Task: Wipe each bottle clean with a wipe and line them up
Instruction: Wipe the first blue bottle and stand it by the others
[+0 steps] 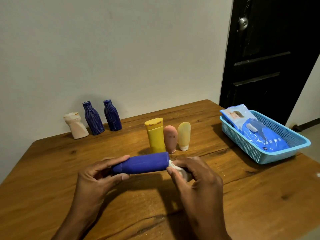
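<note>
Blue bottle held sideways between both hands above the wooden surface [52,170], a wipe at its right end.

The left hand [97,175] has its fingers and thumb curled round the capped end of the blue bottle [142,163], which lies level and points toward 3 o'clock. The right hand [194,172] pinches a bunched white wipe [180,170] against the bottle's flat end. Just beyond the bottle, at 12 o'clock, a yellow bottle [155,135], a pink tube [171,138] and a pale yellow tube [184,135] stand side by side. Toward 10 o'clock, near the wall, a white bottle [76,126] and two dark blue ribbed bottles [93,118] [112,116] stand in a row. At 2 o'clock a blue basket [259,149] holds a pack of wipes [256,129].
</note>
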